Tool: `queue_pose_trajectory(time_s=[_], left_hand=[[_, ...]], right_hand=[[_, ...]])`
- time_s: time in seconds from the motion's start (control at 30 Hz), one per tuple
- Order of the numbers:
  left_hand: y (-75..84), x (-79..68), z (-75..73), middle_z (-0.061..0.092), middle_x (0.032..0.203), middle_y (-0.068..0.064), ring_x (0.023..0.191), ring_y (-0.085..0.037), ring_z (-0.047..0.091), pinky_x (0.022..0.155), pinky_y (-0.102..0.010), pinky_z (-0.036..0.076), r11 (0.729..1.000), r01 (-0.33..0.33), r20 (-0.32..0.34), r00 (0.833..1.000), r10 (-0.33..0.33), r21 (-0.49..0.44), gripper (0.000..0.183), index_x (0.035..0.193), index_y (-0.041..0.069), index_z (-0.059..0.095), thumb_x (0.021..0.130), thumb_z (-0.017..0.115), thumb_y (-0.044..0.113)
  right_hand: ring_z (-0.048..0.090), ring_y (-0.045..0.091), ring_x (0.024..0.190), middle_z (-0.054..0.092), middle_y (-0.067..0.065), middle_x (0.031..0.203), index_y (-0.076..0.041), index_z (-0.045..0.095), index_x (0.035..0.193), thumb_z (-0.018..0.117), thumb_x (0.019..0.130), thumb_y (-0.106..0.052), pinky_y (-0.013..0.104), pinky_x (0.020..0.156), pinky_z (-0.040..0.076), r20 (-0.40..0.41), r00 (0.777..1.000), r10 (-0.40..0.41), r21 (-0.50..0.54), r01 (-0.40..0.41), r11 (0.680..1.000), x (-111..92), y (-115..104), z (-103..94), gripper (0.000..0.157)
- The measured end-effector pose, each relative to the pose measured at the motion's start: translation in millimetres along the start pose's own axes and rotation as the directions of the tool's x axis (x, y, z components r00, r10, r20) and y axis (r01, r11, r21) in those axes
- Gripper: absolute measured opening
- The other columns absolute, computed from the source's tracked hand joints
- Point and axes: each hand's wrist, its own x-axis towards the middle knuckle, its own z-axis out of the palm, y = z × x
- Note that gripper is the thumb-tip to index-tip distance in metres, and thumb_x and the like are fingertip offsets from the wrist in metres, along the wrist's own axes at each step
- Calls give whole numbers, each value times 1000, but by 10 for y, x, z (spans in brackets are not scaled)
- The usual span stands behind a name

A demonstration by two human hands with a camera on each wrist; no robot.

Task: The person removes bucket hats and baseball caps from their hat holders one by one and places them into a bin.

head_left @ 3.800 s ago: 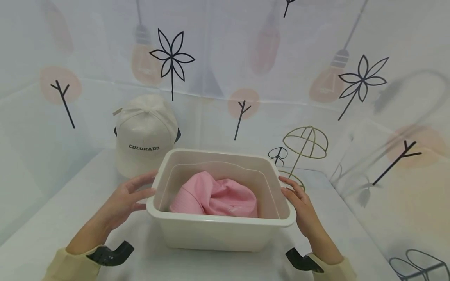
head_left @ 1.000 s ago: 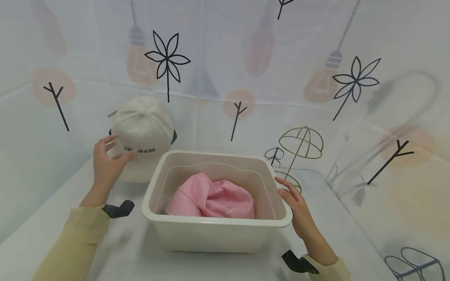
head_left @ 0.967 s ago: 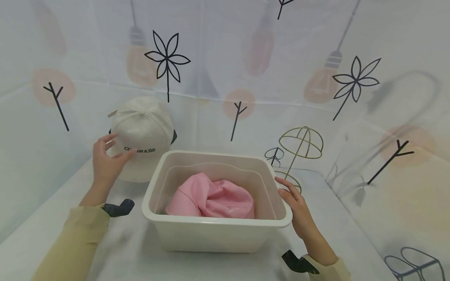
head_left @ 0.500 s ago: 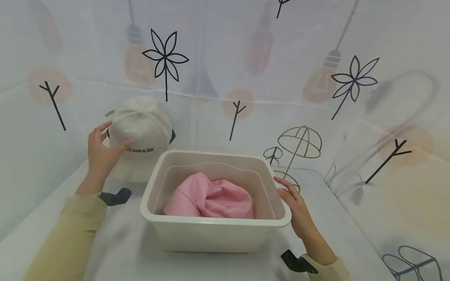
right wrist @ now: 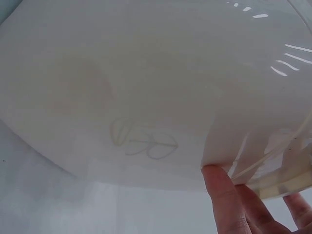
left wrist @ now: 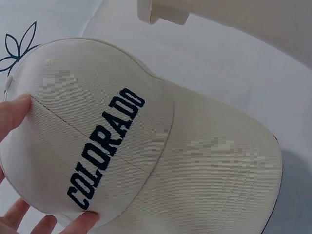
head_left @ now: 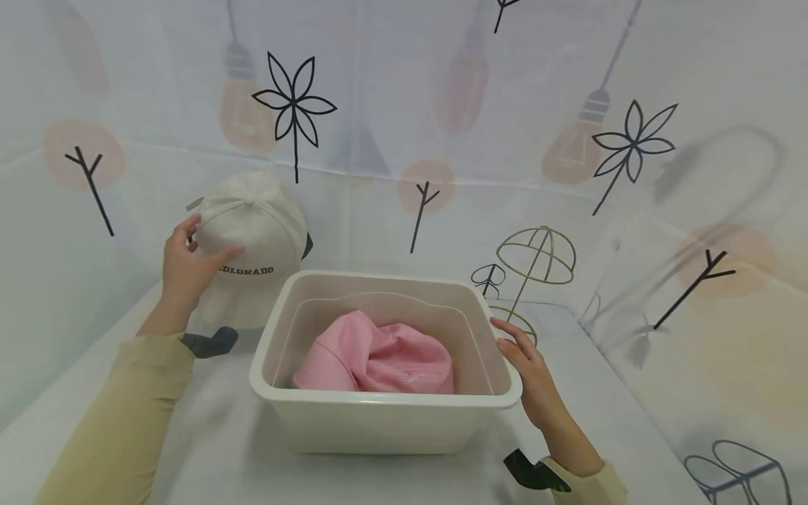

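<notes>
A cream baseball cap [head_left: 252, 231] lettered COLORADO stands at the back left, brim towards me. My left hand [head_left: 188, 263] grips the left side of its crown: the thumb lies on the front above the lettering, the fingers round the side. The left wrist view shows the lettered cap [left wrist: 102, 131] from close up, fingertips on the crown. My right hand [head_left: 533, 375] rests against the right rim of a white plastic tub [head_left: 391, 424], fingers extended. A crumpled pink cap-like piece [head_left: 379, 354] lies inside the tub. In the right wrist view, fingers [right wrist: 226, 200] touch the tub's outer wall.
The tub stands on a white table [head_left: 221, 449], right of the cream cap and nearer to me. A white patterned cloth [head_left: 379, 105] hangs close behind. The right-hand cloth wall [head_left: 719, 337] borders the table.
My left hand has left the tub's left rim and moved up and left to the cream cap, taking hold of its crown. The right hand stays at the tub. The camera view shifts slightly.
</notes>
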Motion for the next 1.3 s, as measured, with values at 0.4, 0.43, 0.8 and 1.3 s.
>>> queue_pose_trajectory(time_s=[0.4, 0.43, 0.8, 1.3], left_hand=[[-751, 584, 130, 29, 144, -3, 125, -31, 39, 65, -24, 54, 995, 74, -52, 996, -78, -72, 62, 132, 29, 44, 79, 67, 50], [-856, 663, 151, 31, 142, -3, 123, -30, 42, 60, -21, 53, 994, 70, -69, 995, -76, -82, 57, 129, 31, 45, 79, 66, 51], [-957, 802, 142, 36, 136, -4, 123, -36, 40, 58, -29, 54, 957, 127, -110, 981, -160, -261, 37, 118, 26, 58, 85, 64, 43], [226, 50, -110, 45, 100, 5, 115, -20, 46, 77, -43, 46, 822, 285, -14, 942, -336, -493, 10, 97, 22, 55, 90, 62, 21]], right_hand=[[59, 19, 94, 54, 13, 116, -10, 40, 137, 44, 99, -26, 35, 72, 52, -4, 1000, 0, 11, 0, 1000, -8, 6, -6, 42], [59, 19, 94, 54, 13, 116, -10, 40, 137, 44, 99, -26, 35, 72, 52, -3, 1000, 0, 11, 0, 1000, -8, 7, -5, 42], [59, 20, 93, 55, 14, 115, -9, 40, 137, 44, 99, -25, 35, 71, 52, 7, 1000, -11, 18, 11, 1000, 2, 16, -7, 42], [58, 21, 95, 52, 15, 118, -10, 39, 138, 44, 99, -26, 35, 73, 52, 12, 1000, -3, 16, 3, 1000, 4, 16, -7, 42]])
